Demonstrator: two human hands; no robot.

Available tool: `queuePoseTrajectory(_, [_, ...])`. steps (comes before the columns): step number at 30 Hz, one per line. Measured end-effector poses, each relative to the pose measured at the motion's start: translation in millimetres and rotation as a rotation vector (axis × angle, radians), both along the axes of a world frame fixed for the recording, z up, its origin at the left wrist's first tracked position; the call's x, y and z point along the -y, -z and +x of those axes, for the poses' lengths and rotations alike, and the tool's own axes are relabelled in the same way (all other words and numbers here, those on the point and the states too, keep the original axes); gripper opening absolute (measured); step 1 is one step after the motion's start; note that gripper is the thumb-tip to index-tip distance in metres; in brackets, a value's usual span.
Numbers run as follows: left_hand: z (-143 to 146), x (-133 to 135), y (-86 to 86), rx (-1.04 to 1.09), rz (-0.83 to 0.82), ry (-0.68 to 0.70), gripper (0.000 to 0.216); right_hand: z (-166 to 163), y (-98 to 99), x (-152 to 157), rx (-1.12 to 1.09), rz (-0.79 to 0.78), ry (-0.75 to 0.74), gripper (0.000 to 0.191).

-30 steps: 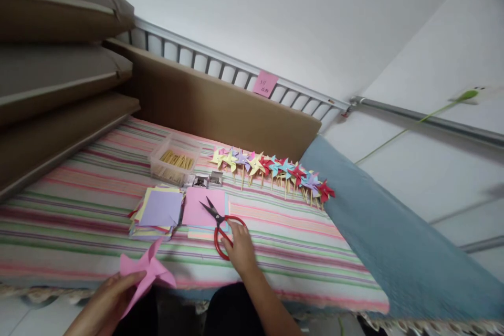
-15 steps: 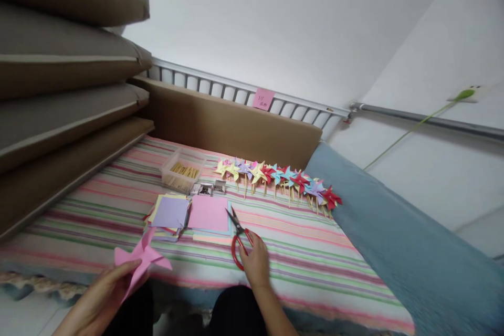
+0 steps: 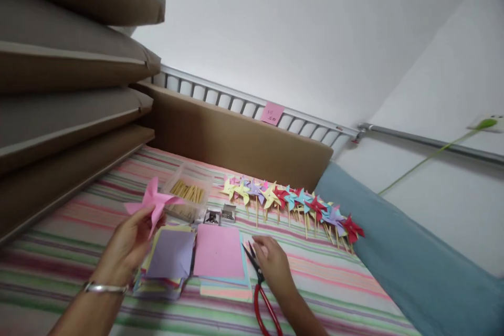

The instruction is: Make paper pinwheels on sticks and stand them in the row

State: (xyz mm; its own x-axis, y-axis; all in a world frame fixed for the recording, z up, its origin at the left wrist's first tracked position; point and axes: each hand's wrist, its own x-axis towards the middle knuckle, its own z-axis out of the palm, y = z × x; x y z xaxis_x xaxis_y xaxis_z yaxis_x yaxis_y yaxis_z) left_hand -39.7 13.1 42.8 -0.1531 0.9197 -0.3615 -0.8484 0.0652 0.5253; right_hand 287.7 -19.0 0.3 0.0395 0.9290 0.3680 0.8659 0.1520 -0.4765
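Note:
My left hand [image 3: 134,239] pinches a pink paper pinwheel [image 3: 155,200], holding it up near the clear plastic box of short wooden sticks [image 3: 188,191]. My right hand [image 3: 272,262] is off the scissors' handles, its fingers loosely apart and nothing seen in them. Just left of it, the red-handled scissors [image 3: 260,279] lie on the striped cloth, blades pointing away from me. Square paper stacks lie between my hands: a purple-topped one [image 3: 171,253] and a pink-topped one [image 3: 220,252]. Two small boxes, one with dark metal bits [image 3: 212,217] and another [image 3: 228,212], sit behind them.
Finished pinwheels on sticks [image 3: 291,199] lie in a row along the back right of the striped cloth [image 3: 334,283]. A brown board [image 3: 236,139] stands behind, before a white railing with a pink note [image 3: 272,113]. Stacked padded panels [image 3: 74,110] rise at the left.
My right hand has let go of the scissors and moved forward. My left hand has carried the pink pinwheel up and forward toward the stick box. The view has shifted slightly.

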Motion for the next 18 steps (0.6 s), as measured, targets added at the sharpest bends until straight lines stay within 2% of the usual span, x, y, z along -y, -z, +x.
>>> queuePoseTrajectory(3, [-12.8,-16.4,2.9,0.04,-0.001,-0.026,0.022,-43.2,-43.2,-51.0,0.11,-0.084,-0.057,0.026])
queuePoseTrajectory(4, [-19.4,-19.8,5.7,0.05,-0.006,-0.041,0.024,-55.0,-49.8,-67.6,0.141,-0.112,-0.057,0.025])
queuePoseTrajectory(6, [-34.1,-24.6,13.6,0.063,-0.03,-0.108,0.025,-73.0,-50.6,-95.4,0.207,-0.206,-0.037,0.02])
queuePoseTrajectory(8, [-47.3,-27.5,23.8,0.074,-0.041,-0.141,0.026,-84.5,-38.7,-113.2,0.268,-0.312,-0.017,0.018])
queuePoseTrajectory(11, [-57.3,-30.3,40.1,0.06,-0.021,-0.098,0.023,-97.2,-11.7,-123.6,0.351,-0.429,0.024,0.014])
queuePoseTrajectory(14, [-56.3,-32.4,53.4,0.02,-0.029,-0.031,0.019,-109.8,11.5,-128.1,0.425,-0.501,0.081,0.017])
queuePoseTrajectory(18, [-52.4,-34.6,59.6,-0.021,-0.047,0.04,0.014,-124.6,28.4,-140.7,0.496,-0.571,0.158,0.023])
